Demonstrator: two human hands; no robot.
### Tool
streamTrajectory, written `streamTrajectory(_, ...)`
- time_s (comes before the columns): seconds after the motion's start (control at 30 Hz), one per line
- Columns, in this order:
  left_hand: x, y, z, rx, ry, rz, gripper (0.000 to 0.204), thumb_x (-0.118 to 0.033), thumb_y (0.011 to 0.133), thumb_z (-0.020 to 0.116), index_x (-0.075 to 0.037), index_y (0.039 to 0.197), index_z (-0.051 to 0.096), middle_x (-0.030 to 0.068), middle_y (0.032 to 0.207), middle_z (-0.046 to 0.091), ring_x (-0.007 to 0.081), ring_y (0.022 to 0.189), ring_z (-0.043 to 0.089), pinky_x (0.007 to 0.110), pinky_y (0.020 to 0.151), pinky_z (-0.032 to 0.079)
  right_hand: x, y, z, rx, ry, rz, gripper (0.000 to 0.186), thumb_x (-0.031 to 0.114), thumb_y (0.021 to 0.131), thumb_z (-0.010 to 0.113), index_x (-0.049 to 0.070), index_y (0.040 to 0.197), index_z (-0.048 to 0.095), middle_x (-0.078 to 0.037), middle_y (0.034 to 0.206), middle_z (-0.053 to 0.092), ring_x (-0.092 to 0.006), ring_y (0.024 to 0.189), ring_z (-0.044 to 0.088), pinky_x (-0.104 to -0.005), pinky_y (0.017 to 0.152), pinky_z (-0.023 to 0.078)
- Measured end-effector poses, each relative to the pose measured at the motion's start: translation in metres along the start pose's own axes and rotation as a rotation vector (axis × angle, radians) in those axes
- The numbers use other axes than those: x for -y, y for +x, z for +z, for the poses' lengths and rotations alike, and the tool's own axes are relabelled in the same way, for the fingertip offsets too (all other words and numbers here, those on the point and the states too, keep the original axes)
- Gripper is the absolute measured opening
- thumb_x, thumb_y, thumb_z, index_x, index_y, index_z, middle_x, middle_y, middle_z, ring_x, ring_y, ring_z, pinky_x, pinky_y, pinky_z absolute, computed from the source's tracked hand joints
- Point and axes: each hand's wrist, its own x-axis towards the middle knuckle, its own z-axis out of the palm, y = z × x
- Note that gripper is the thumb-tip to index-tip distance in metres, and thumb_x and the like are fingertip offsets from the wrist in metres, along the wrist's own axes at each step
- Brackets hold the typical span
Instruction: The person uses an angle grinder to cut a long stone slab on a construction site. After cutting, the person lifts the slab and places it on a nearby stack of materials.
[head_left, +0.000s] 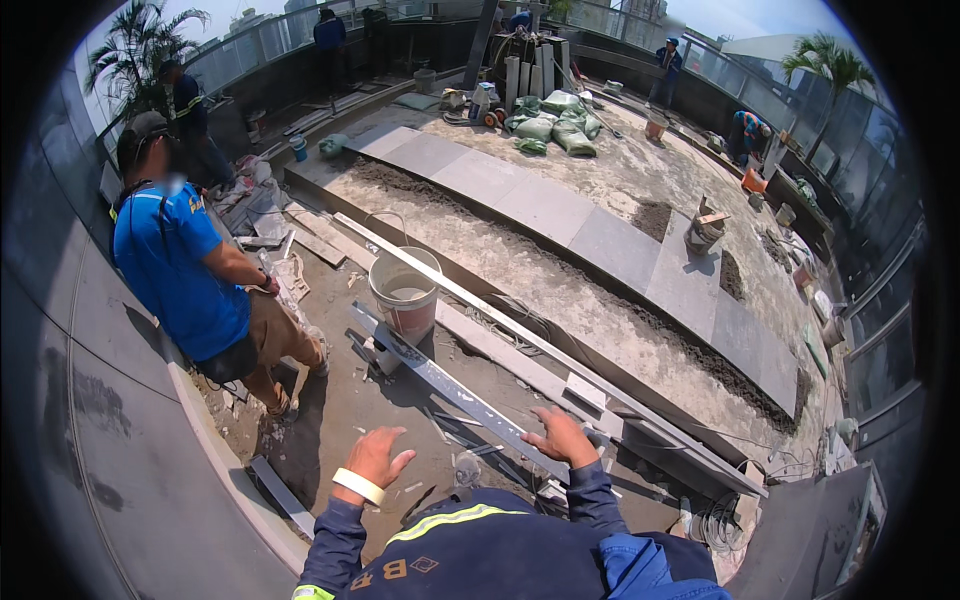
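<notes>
My left hand point(372, 462) is held out in front of my body, fingers apart and nothing in it, with a pale band round the wrist. My right hand point(562, 438) is also open, its fingers pointing left. It is just above the near end of a long grey metal bar point(440, 378); whether it touches the bar I cannot tell. The bar slants away to the left beside a white bucket point(408, 318) of cloudy liquid. A small clear cup point(467, 468) sits low between my hands.
A person in a blue shirt point(185, 260) stands at left. A long pale beam point(550, 350) runs along a raised step. Grey slabs point(530, 207) lie beyond it, with green sacks point(560, 122) behind. Coiled cable point(720, 525) is at lower right. Several other people work farther off.
</notes>
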Motion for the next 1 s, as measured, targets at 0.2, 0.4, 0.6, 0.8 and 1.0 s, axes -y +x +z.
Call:
streamTrajectory(0.2,-0.002,0.183,-0.107,-0.351,-0.054,0.462,0.046,-0.018,0.088,0.08,-0.005,0.129,0.064,0.0197,0.112,0.071,0.0406,0.101,0.067,0.045,0.089,0.054,0.034,0.055,-0.034,-0.06,-0.053,0.012,0.065,0.046,0.089,0.077,0.008,0.139,0.059,-0.024,0.12,0.064,-0.044,0.113,0.064,-0.0506,0.094,0.053)
streamTrajectory(0.4,-0.021,0.386,-0.224,-0.393,-0.2,0.645,0.055,-0.018,0.095,0.075,-0.007,0.146,0.055,0.0193,0.105,0.076,0.033,0.097,0.075,0.038,0.089,0.059,0.056,0.031,-0.035,-0.189,-0.011,0.232,0.066,0.041,0.086,0.079,0.005,0.138,0.06,-0.024,0.12,0.063,-0.0436,0.114,0.063,-0.0509,0.096,0.052)
streamTrajectory(0.6,0.016,0.551,-0.312,-0.308,0.37,0.205,0.065,-0.034,0.1,0.068,-0.004,0.153,0.046,0.0261,0.129,0.069,0.0415,0.123,0.067,0.051,0.106,0.054,0.12,-0.013,0.013,-0.34,0.023,0.588,0.066,0.031,0.083,0.083,0.002,0.138,0.06,-0.025,0.126,0.063,-0.0444,0.118,0.061,-0.0492,0.1,0.05)
streamTrajectory(0.8,0.126,0.652,-0.332,-0.234,0.159,-0.13,0.062,-0.046,0.107,0.04,-0.004,0.153,0.047,0.0232,0.147,0.059,0.0397,0.139,0.055,0.052,0.117,0.042,0.213,-0.039,0.095,-0.424,0.151,0.702,0.066,0.031,0.081,0.084,-0.001,0.135,0.062,-0.027,0.124,0.066,-0.045,0.116,0.062,-0.0488,0.101,0.049)
streamTrajectory(1.0,0.169,0.724,-0.326,-0.284,-0.023,-0.085,0.086,-0.063,0.108,0.015,0.0,0.142,0.062,0.0227,0.15,0.056,0.0401,0.143,0.051,0.052,0.121,0.035,0.28,-0.051,0.133,-0.368,0.264,0.995,0.069,0.033,0.082,0.084,0.0,0.138,0.061,-0.027,0.122,0.067,-0.0447,0.117,0.063,-0.0495,0.102,0.049)
